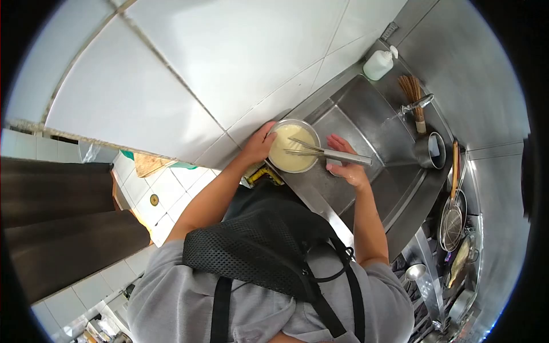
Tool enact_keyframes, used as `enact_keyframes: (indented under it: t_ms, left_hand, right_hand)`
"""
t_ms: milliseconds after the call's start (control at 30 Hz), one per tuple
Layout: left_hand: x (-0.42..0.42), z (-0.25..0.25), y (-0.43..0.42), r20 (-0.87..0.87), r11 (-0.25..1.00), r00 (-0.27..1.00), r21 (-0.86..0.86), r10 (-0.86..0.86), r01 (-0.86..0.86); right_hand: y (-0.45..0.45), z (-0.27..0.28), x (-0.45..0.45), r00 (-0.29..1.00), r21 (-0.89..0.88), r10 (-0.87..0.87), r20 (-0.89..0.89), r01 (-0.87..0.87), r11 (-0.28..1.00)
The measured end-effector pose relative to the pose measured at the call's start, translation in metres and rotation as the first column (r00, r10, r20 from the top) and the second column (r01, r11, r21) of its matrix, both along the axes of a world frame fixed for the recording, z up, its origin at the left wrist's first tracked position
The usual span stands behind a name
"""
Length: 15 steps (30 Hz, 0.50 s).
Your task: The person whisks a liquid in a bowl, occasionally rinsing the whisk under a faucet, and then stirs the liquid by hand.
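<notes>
Our left hand [261, 142] is clamped on the rim and side of the bowl [292, 168], over the sink's [357, 100] left corner beside the tiled wall [246, 63]; whether the sink's edge bears any of its weight, we cannot tell. Our right hand [350, 167] is open, fingers and thumb spread apart, with the whisk's [349, 157] handle across the palm and its wires in the pale batter [283, 155]. The bowl looks like thin, stiff metal, probably light in itself but weighted by the loose batter, so it should slosh if tilted. Its rim and outer wall seem the surest hold; the smooth handle may slip when wet and is best gripped mid-length.
</notes>
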<state>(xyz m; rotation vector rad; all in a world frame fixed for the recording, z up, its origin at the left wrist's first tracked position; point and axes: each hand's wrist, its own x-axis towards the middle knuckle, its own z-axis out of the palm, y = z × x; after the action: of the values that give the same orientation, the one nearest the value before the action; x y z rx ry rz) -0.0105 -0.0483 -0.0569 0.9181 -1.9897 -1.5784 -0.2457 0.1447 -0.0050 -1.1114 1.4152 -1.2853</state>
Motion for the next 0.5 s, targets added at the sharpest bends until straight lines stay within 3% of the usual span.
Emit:
enact_keyframes:
  t_ms: [67, 100, 167, 200, 333, 400, 433, 500]
  left_hand:
    - [0.001, -0.007, -0.002, -0.013, 1.0, 1.0, 0.003, 0.007, -0.007]
    - [0.002, -0.005, -0.001, -0.022, 1.0, 1.0, 0.012, 0.003, -0.003]
    - [0.003, -0.001, 0.001, -0.025, 0.999, 1.0, -0.035, 0.017, -0.018]
    - [0.004, 0.001, 0.003, -0.024, 0.996, 0.999, -0.082, 0.028, -0.03]
    - [0.005, 0.0, 0.006, -0.058, 1.0, 0.998, -0.015, 0.026, -0.027]
    - [0.007, 0.001, 0.008, -0.082, 0.999, 0.996, -0.039, 0.025, -0.029]
    - [0.007, 0.001, 0.009, -0.084, 0.999, 0.996, -0.035, 0.03, -0.033]
    - [0.007, -0.002, 0.01, -0.074, 0.993, 0.995, -0.084, 0.072, -0.078]
  right_hand:
    - [-0.014, 0.008, 0.017, 0.934, -0.202, -0.162, 0.318, 0.234, 0.951]
    - [-0.02, 0.007, 0.02, 0.935, -0.202, -0.16, 0.316, 0.231, 0.952]
    - [-0.038, 0.005, 0.025, 0.677, -0.269, -0.033, 0.735, 0.336, 0.903]
    - [-0.047, 0.033, 0.044, 0.724, -0.173, -0.254, 0.641, 0.459, 0.871]
    - [-0.069, 0.049, 0.03, 0.808, -0.179, -0.268, 0.524, 0.412, 0.894]
    - [-0.082, 0.06, 0.028, 0.739, -0.249, -0.445, 0.505, 0.619, 0.745]
    - [-0.086, 0.052, 0.03, 0.742, -0.248, -0.444, 0.503, 0.615, 0.748]
    - [-0.09, 0.033, 0.037, 0.603, -0.126, -0.43, 0.672, 0.665, 0.736]
